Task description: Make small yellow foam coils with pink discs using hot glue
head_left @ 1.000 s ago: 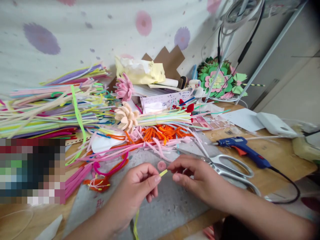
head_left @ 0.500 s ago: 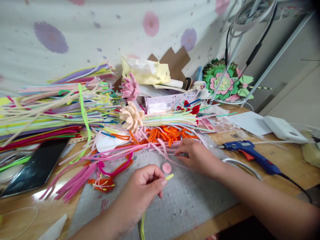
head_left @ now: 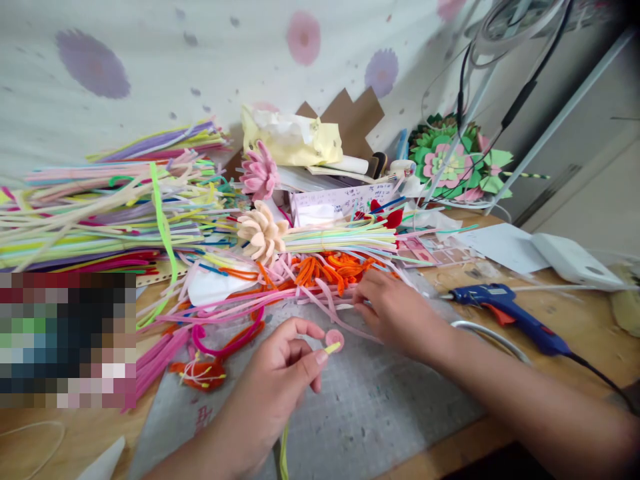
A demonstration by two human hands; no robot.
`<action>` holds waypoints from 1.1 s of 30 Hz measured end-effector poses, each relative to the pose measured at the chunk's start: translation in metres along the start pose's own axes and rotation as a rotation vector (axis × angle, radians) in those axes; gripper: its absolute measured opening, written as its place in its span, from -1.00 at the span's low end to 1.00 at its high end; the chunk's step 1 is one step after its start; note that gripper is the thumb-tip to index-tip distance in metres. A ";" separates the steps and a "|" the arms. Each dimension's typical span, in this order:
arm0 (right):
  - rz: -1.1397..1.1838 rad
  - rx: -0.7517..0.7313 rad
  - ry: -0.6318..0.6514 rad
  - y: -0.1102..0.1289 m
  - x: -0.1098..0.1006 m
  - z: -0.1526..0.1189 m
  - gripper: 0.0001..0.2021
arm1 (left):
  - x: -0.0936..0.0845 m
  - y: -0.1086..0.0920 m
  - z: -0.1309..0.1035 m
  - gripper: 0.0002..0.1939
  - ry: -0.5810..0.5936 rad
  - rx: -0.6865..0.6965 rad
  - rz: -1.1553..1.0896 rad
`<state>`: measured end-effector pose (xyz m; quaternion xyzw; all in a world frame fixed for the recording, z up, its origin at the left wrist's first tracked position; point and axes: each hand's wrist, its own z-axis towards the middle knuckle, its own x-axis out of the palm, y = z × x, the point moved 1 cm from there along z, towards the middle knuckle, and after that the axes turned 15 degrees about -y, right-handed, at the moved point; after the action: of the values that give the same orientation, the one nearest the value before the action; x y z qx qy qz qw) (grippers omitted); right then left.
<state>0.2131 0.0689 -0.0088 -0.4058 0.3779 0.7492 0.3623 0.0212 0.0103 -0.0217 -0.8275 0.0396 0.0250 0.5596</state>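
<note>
Between the thumb and fingers of my left hand (head_left: 287,370) is a yellow pipe cleaner (head_left: 333,348). Its short tip sticks out over a small round pink disc (head_left: 334,339) on the grey cutting mat (head_left: 380,407), and a yellow-green length hangs below the hand. My right hand (head_left: 385,300) is at the edge of the heap, its fingers curled down beside pale pink pipe cleaners (head_left: 327,300). Whatever its fingertips pinch, if anything, is hidden. Bunched orange pipe cleaners (head_left: 333,269) lie just behind that hand.
A blue glue gun (head_left: 515,313) lies on the right with its cord trailing off. Bundles of coloured pipe cleaners (head_left: 100,227) fill the left. A cream fuzzy flower (head_left: 263,233) and a pink one (head_left: 259,170) stand mid-table. Green paper flowers (head_left: 450,163) sit behind.
My left hand has shifted slightly, and the yellow tip now overlaps the pink disc. The fingers of my right hand have curled in more at the heap. The view has moved slightly.
</note>
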 end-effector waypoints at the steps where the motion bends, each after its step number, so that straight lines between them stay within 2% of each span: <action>1: 0.021 0.020 -0.010 0.000 -0.005 -0.001 -0.84 | 0.000 0.000 0.000 -0.78 0.001 -0.004 -0.010; 7: 0.478 0.216 -0.085 0.014 -0.019 -0.015 -0.87 | 0.000 -0.002 -0.002 -0.75 -0.041 0.034 -0.039; 12: 0.597 0.166 -0.142 0.036 -0.009 -0.028 -0.89 | 0.003 -0.001 -0.005 -0.80 -0.072 0.037 -0.151; 15: 0.583 0.130 -0.122 0.043 -0.003 -0.030 -0.90 | 0.004 0.000 -0.004 -0.85 -0.078 0.029 -0.229; 19: 0.564 0.073 -0.110 0.048 -0.002 -0.029 -0.89 | 0.004 0.001 -0.004 -0.80 -0.094 0.003 -0.315; 24: 0.530 0.038 -0.106 0.050 -0.004 -0.027 -0.90 | 0.004 0.002 -0.003 -0.80 -0.097 0.005 -0.329; 27: 0.460 0.031 -0.129 0.041 -0.003 -0.022 -0.91 | 0.003 0.003 -0.002 -0.83 -0.105 0.021 -0.287; 30: 0.273 0.004 -0.165 0.023 0.004 -0.013 -0.91 | 0.002 0.002 0.000 -0.82 -0.117 0.018 -0.258; 33: 0.139 -0.031 -0.148 0.005 0.012 -0.006 -0.88 | 0.002 0.002 0.000 -0.81 -0.118 0.019 -0.255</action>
<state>0.2057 0.0638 -0.0204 -0.3277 0.3656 0.8061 0.3302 0.0229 0.0095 -0.0238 -0.8176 -0.0985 0.0019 0.5673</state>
